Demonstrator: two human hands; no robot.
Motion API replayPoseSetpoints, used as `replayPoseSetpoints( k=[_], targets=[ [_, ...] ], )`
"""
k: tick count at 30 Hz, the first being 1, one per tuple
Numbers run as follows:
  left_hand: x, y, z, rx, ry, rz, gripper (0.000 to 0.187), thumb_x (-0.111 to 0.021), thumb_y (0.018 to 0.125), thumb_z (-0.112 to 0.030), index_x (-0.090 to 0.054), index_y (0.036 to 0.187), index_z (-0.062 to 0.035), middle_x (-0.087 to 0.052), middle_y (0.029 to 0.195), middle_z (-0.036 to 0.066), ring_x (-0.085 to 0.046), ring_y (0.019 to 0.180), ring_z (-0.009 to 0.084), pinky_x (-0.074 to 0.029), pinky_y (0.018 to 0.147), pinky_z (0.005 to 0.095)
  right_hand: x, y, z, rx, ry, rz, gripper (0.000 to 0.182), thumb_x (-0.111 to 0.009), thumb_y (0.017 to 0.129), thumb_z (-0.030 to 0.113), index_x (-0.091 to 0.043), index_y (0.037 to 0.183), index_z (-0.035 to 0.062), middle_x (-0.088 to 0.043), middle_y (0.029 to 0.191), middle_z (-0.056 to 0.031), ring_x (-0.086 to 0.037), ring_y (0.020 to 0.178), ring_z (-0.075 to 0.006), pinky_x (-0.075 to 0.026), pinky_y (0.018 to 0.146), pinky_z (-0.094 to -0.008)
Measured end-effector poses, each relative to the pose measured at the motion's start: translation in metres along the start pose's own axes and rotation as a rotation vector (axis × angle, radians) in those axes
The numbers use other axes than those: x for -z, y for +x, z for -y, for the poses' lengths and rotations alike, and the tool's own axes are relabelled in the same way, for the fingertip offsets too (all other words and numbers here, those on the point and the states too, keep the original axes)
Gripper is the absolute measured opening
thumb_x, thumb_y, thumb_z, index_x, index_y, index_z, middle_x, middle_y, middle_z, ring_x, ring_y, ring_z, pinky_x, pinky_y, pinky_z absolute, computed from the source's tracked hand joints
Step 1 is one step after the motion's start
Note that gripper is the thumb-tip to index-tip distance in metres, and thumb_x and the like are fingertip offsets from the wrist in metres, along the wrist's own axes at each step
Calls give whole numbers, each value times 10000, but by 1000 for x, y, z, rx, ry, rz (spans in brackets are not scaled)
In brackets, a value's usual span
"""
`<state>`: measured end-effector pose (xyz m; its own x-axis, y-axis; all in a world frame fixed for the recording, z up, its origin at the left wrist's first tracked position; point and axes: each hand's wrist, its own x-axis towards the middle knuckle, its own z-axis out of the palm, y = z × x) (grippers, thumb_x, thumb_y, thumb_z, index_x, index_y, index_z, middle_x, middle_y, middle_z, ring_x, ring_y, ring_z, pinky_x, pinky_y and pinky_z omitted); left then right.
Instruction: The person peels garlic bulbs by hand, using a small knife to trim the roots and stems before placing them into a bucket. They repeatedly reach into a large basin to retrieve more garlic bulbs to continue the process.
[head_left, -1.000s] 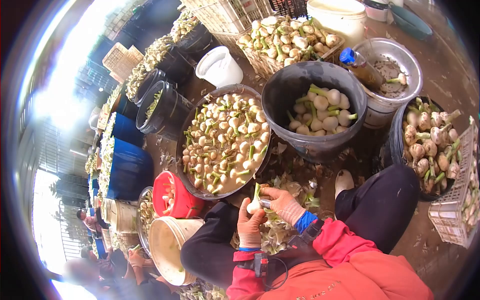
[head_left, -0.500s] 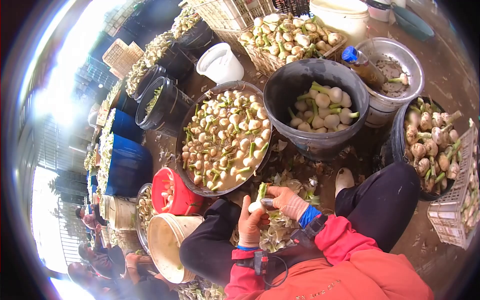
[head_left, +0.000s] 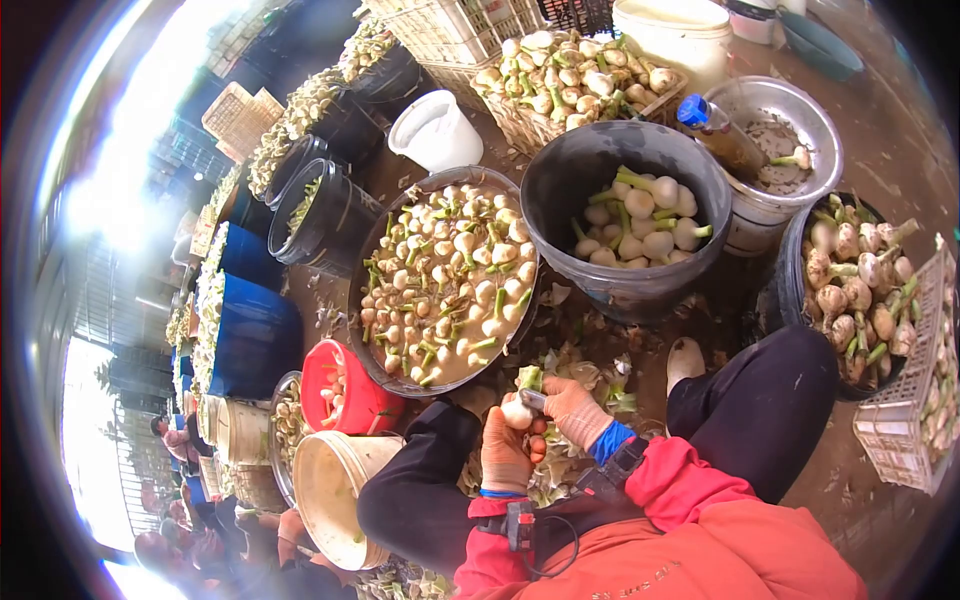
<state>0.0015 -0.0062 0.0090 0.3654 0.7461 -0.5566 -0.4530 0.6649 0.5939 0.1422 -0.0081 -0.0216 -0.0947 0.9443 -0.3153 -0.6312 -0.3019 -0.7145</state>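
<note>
My left hand (head_left: 507, 458) is closed around a white garlic bulb (head_left: 517, 413) with a short green stem pointing up. In my right hand (head_left: 581, 412) is a small knife; its metal blade (head_left: 534, 399) lies against the bulb near the stem, and the handle is hidden in my fingers. Both hands are above a heap of peeled leaves and skins (head_left: 560, 470) between my legs. Just beyond them stands a wide basin (head_left: 372, 345) of muddy water full of garlic bulbs. Behind it to the right, a black bucket (head_left: 560, 262) contains clean white bulbs.
A red bucket (head_left: 385, 400) and a cream bucket (head_left: 372, 460) stand left. At right are a black tub (head_left: 790, 290) of dirty bulbs and a plastic crate (head_left: 890, 425). A bottle (head_left: 730, 140) leans in a metal bowl (head_left: 830, 135). Other people (head_left: 200, 540) sit far left.
My left hand has turned the bulb, and its fingers now curl further around it. The blade has shifted to the upper side, near the stem. The view has moved slightly.
</note>
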Motion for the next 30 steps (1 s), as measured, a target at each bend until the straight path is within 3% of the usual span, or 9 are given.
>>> replayPoseSetpoints(
  k=[2,6,7,10,13,17,21,26,30],
  targets=[
    [-1,1,3,-45,228,-79,535,-562,841,-489,-532,1138,-44,-607,818,98,-548,528,162,-445,425,239,-1,10,-12,-35,-59,-206,159,-612,804,54,-661,949,10,-653,801,-44,-582,733,-132,-473,644,-301],
    [-4,9,20,-955,1007,-214,644,-619,860,-368,-346,1367,-80,-577,850,40,-548,668,116,-465,558,222,9,22,-38,59,-346,-271,182,-595,803,36,-654,973,14,-652,813,-46,-590,737,-131,-479,636,-282],
    [-5,8,16,-954,1006,-215,644,-619,860,-368,-346,1367,-80,-577,850,40,-548,668,116,-465,558,222,2,16,-25,58,-347,-270,182,-595,803,36,-654,973,14,-652,813,-46,-590,737,-131,-479,636,-282],
    [-8,6,-4,-186,-42,-163,467,-506,890,-478,-513,1155,-94,-614,875,72,-548,597,168,-435,480,270,-8,5,-7,65,80,-124,225,-569,825,2,-635,1039,26,-643,882,-40,-597,740,-115,-504,629,-263],
    [2,11,-14,60,-17,-92,481,-474,891,-513,-537,1114,-92,-624,848,72,-538,569,172,-425,464,276,-4,2,-1,-20,132,-85,232,-573,837,20,-634,1061,34,-642,884,-39,-595,743,-104,-503,630,-257],
    [23,15,-11,-368,667,-246,485,-574,860,-478,-587,1119,-69,-593,777,38,-545,605,136,-445,538,258,8,15,-5,-16,50,-105,272,-591,831,43,-614,1101,24,-647,889,-52,-593,746,-111,-494,640,-260],
    [30,9,-30,-621,1383,-98,389,-662,840,-362,-648,1027,-21,-615,806,14,-544,644,100,-435,574,221,0,12,8,80,-461,-11,373,-603,824,86,-544,1185,12,-647,953,-95,-587,787,-129,-482,674,-278],
    [8,-5,-30,-114,731,-168,219,-682,824,-183,-646,889,24,-623,854,62,-581,695,152,-459,646,250,-6,2,21,-34,-366,33,365,-597,833,88,-540,1191,38,-641,927,-75,-593,765,-128,-488,642,-271],
    [16,-9,-30,-330,128,-27,251,-614,864,-184,-588,1037,-3,-632,908,82,-613,810,169,-502,700,312,12,14,4,-84,-306,-37,332,-634,818,107,-585,1143,62,-632,840,-28,-574,721,-89,-483,606,-259]
  ],
)
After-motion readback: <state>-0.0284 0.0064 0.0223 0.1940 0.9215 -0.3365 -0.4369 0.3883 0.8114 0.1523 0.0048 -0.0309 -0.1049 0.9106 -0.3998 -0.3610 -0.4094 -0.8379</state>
